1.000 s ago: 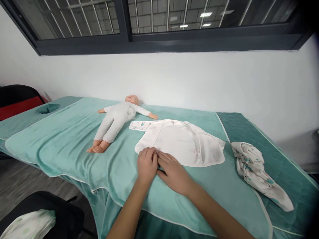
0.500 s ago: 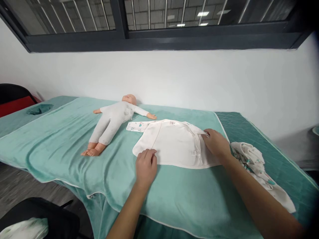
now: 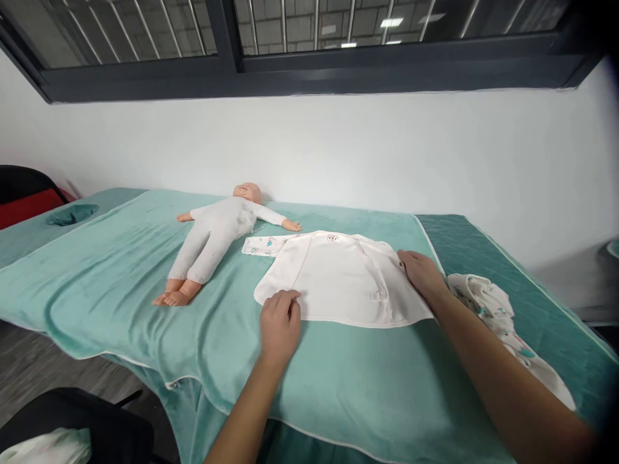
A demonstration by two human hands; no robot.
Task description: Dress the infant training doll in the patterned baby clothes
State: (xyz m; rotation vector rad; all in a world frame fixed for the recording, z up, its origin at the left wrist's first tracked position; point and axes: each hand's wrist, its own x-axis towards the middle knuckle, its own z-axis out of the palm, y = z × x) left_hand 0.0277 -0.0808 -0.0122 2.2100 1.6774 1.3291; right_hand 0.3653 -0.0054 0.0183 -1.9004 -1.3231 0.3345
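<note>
While the left hand (image 3: 280, 322) and right hand (image 3: 422, 276) touch its edges, the white shirt (image 3: 336, 277) lies spread right of the doll (image 3: 209, 235), patterned sleeve (image 3: 265, 246) outstretched; whether fingers (image 3: 276, 301) grip, I cannot tell.

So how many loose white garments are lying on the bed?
2: a white baby shirt spread out right of the doll, and a bunched, printed garment farther right; its folds may hide more.

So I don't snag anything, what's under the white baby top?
Green blanket, visible around the white baby top; anything sandwiched between them is covered. The left hand hides a little of the top.
</note>
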